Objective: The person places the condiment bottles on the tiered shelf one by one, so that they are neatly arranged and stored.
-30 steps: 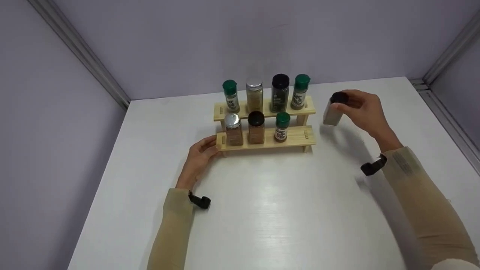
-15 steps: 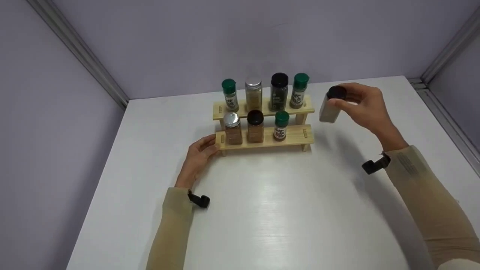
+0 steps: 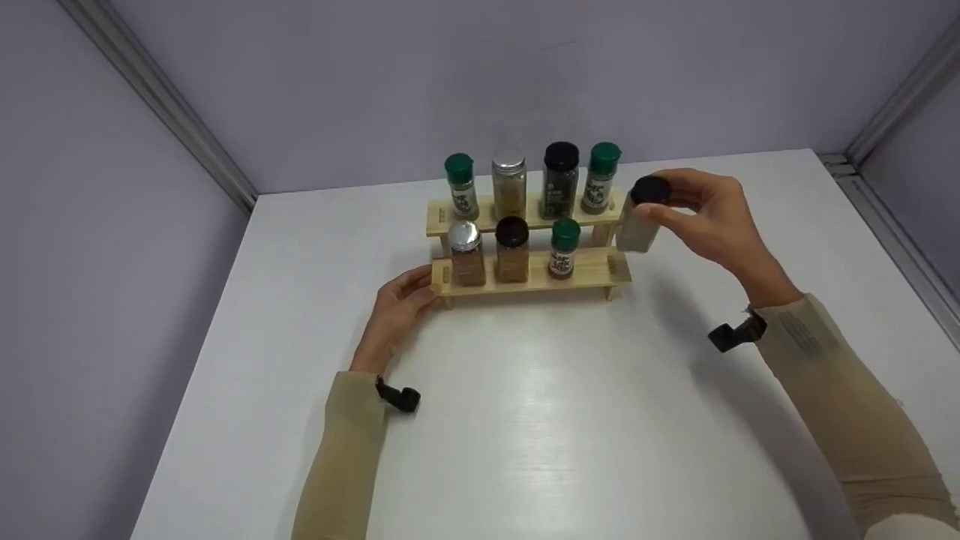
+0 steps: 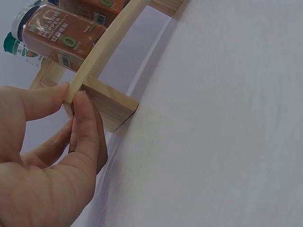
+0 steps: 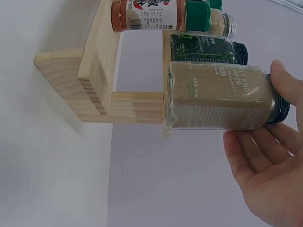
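In the head view my left hand [image 3: 397,311] pinches the left end of the lower shelf of a two-tier wooden spice rack [image 3: 591,276]. The left wrist view shows thumb and fingertips on the shelf board [image 4: 111,45]. By its black lid and upper part, my right hand [image 3: 716,221] holds a square glass pepper jar [image 3: 637,229] of pale powder, slightly tilted, beside the rack's right end. In the right wrist view this pepper jar [image 5: 218,97] partly covers a jar of green herbs [image 5: 203,48] behind it.
On the lower shelf stand a silver-capped jar [image 3: 469,266], a black-capped jar [image 3: 513,266] and a small green-capped bottle [image 3: 562,262]. Several more spice containers line the upper shelf, including a green-capped bottle [image 3: 598,191] at its right end. A wall [image 3: 360,97] rises behind.
My right hand has carried the pepper jar leftward to the rack's right end, after lifting it slightly. The left hand keeps its hold on the shelf.
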Motion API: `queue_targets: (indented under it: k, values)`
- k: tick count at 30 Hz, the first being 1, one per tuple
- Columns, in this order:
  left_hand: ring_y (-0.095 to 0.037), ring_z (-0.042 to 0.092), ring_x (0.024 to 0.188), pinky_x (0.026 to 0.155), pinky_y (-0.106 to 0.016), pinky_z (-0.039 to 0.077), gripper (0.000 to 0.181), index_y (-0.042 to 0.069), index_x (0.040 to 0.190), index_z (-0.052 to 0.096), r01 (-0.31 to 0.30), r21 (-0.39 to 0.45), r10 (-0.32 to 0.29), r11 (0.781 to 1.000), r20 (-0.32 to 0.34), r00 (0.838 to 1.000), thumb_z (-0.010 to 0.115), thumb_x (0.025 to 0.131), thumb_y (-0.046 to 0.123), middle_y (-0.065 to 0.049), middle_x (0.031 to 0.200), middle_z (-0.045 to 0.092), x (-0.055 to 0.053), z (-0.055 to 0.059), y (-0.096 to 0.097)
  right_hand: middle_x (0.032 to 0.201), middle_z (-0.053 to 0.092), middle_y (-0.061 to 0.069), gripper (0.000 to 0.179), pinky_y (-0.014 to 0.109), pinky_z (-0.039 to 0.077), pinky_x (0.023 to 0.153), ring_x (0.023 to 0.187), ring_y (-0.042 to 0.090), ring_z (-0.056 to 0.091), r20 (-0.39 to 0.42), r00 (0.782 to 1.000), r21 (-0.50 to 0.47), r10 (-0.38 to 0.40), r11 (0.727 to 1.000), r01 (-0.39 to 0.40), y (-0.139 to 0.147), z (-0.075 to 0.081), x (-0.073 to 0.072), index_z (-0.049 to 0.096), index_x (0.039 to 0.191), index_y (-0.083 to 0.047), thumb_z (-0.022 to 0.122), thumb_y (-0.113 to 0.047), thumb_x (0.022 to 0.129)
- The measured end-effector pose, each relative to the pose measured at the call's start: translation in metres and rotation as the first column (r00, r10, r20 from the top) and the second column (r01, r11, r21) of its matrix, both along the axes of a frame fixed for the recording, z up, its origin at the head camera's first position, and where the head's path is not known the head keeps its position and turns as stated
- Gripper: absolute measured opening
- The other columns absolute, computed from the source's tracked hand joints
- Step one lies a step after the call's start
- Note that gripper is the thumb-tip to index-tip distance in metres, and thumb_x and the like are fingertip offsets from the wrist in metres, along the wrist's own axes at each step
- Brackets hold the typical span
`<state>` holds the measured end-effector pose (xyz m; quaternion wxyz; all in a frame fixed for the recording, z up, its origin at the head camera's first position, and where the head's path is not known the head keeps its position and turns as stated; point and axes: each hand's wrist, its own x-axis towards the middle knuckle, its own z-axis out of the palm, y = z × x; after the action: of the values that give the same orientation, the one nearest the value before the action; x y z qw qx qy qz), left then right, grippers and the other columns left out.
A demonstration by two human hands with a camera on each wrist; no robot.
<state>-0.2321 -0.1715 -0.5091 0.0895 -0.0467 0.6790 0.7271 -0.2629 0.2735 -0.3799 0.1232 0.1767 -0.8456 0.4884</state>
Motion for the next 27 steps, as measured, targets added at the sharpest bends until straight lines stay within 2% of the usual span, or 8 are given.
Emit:
queue_targets:
  k: [6,15,22,27]
  values:
    - [-0.028,0.059,0.132,0.108,-0.030,0.057,0.050,0.000,0.154,0.052,-0.008,0.017,0.008,1.000,0.005,1.000,0.064,0.105,0.002,-0.018,0.148,0.055,0.001,0.002,0.001,0.115,0.075,-0.002,0.041,0.011,0.056,0.093,0.102,-0.002,0.071,0.014,0.999,-0.027,0.050,0.998,-0.049,-0.012,-0.006,0.000,0.074,0.132,-0.001,0.085,-0.012,0.094]
    - [-0.028,0.058,0.135,0.109,-0.029,0.056,0.051,0.001,0.155,0.051,-0.015,-0.006,0.015,1.000,0.018,1.000,0.065,0.105,0.002,-0.017,0.149,0.055,0.000,0.002,0.001,0.121,0.075,0.015,0.042,0.011,0.056,0.093,0.103,-0.002,0.070,0.045,0.996,-0.021,0.076,0.997,-0.075,-0.025,-0.020,-0.001,0.074,0.133,-0.003,0.085,-0.014,0.094]
    - [-0.028,0.057,0.136,0.112,-0.030,0.055,0.050,0.001,0.155,0.052,-0.006,-0.032,0.006,0.999,0.011,1.000,0.063,0.106,0.002,-0.017,0.150,0.055,0.000,0.001,0.000,0.122,0.075,0.018,0.042,0.009,0.055,0.093,0.103,-0.003,0.069,0.071,0.994,-0.007,0.088,0.996,-0.088,-0.030,-0.030,-0.002,0.074,0.132,-0.004,0.085,-0.016,0.094]
    - [-0.028,0.057,0.135,0.111,-0.029,0.055,0.050,0.000,0.154,0.052,-0.007,-0.011,0.007,1.000,0.010,1.000,0.063,0.106,0.001,-0.017,0.149,0.054,0.000,0.002,-0.001,0.120,0.076,0.018,0.040,0.009,0.055,0.092,0.102,-0.003,0.069,0.061,0.993,-0.015,0.106,0.994,-0.105,-0.032,-0.036,-0.004,0.075,0.131,-0.003,0.085,-0.013,0.094]
